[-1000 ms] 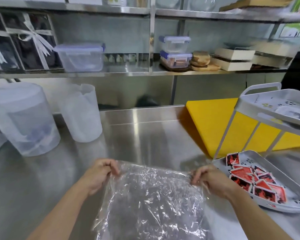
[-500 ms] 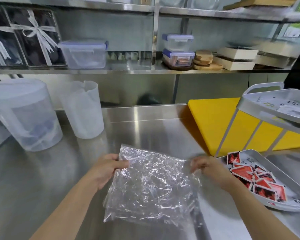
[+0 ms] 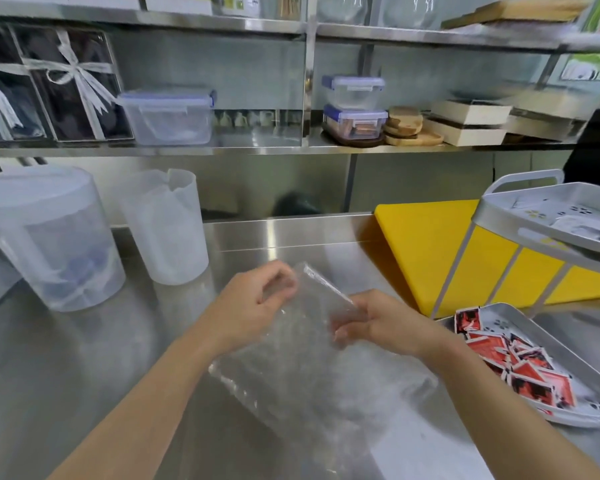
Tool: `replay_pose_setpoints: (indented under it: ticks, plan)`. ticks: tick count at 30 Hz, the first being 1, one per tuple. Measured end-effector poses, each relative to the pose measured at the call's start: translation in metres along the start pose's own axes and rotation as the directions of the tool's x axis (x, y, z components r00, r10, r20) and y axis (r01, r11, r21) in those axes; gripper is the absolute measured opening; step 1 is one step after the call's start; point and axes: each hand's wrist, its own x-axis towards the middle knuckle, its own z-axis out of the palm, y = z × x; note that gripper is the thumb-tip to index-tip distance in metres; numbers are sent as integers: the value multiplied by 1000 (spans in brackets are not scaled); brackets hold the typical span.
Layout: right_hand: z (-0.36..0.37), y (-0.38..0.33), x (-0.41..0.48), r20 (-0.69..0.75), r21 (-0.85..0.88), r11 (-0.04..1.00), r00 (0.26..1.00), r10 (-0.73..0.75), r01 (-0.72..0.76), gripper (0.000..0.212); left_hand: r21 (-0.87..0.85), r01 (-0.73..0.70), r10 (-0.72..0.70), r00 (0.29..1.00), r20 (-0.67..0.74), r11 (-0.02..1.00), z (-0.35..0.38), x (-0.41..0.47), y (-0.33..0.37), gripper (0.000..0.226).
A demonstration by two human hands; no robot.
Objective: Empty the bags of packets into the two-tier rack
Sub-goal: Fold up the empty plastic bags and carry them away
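Left hand (image 3: 253,306) and right hand (image 3: 378,323) pinching clear bag (image 3: 312,375), steel counter (image 3: 84,358), shelves (image 3: 222,150) behind

The two-tier rack (image 3: 548,220) is cut off by the right edge, so neither tier is seen whole, and the pale packets (image 3: 582,228) in the upper tier are blurred beyond reading. The print on the red packets (image 3: 520,362) in the lower tier is too small to be made out. The clear plastic bag (image 3: 312,368) is smeared by motion blur, its lower edge cannot be traced, and the right hand's fingertips (image 3: 340,336) are veiled behind its film.
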Motion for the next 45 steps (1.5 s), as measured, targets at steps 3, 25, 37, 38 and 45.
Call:
replay_pose_setpoints:
  ticks: [3,25,37,38,45]
  plan:
    - [-7,-2,-8,-114,190,980,993,-38,60,24,-357,52,-166,940,-298,933,-30,6,-16,25]
    - [8,52,1,-270,768,628,825,497,-127,41,-567,692,-668,679,303,447,53,-8,-54,22]
    - [2,91,-23,-23,826,544,955,295,-148,25,-726,561,-434,812,389,399,42,-16,-64,29]
    - [2,94,-23,-32,830,539,953,302,-143,25,-724,559,-412,818,402,404,41,-17,-66,30]
    - [0,86,-23,-127,628,770,962,243,-111,52,-623,431,-340,902,268,653,39,-18,-60,62]
